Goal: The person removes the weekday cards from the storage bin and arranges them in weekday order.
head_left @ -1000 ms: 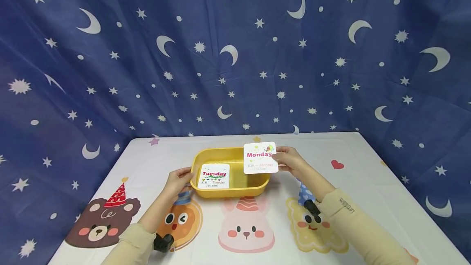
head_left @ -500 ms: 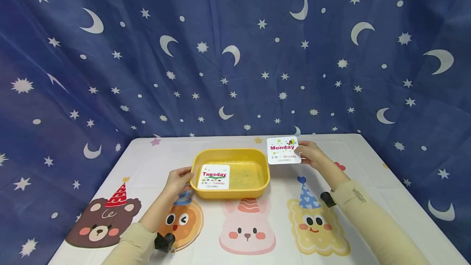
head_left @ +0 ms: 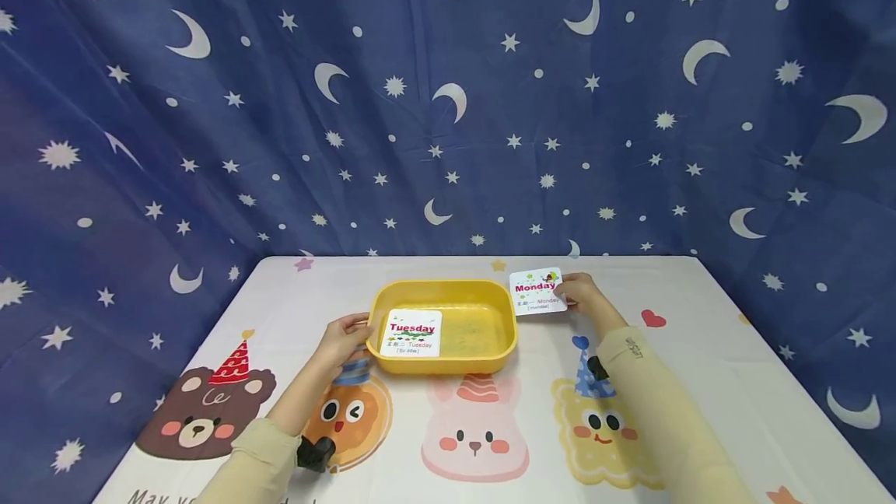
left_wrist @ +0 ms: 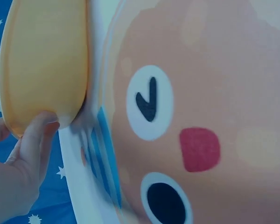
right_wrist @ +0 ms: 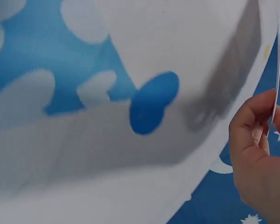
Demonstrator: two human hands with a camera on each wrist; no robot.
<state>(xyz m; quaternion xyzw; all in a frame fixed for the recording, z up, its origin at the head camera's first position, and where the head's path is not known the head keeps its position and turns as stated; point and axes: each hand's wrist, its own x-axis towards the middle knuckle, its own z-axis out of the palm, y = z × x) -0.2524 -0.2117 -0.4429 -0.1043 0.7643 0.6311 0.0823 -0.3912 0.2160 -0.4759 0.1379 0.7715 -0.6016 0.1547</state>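
Note:
A yellow plastic tray (head_left: pixel 483 325) sits on the table, and my left hand (head_left: pixel 339 342) grips its left end. In the left wrist view the thumb (left_wrist: pixel 35 140) lies against the tray's wall. Flat inside the tray, at its left, is a white square card printed "Tuesday" (head_left: pixel 413 333). Just right of the tray, my right hand (head_left: pixel 582 295) pinches a matching "Monday" card (head_left: pixel 533 298) by its right edge, printed side facing me. The right wrist view shows that card (right_wrist: pixel 278 60) edge-on between thumb and fingers, with a shadow on the cloth nearby.
The white tablecloth (head_left: pixel 728 411) carries printed cartoon figures, among them a brown bear (head_left: pixel 199 418) and a pink rabbit (head_left: pixel 476 438). A dark blue curtain (head_left: pixel 392 201) with moons and stars hangs behind the table and along its sides.
The "Monday" card has moved in my right hand from over the tray's right end to beside the tray, and then slightly lower. My left hand keeps its grip on the tray.

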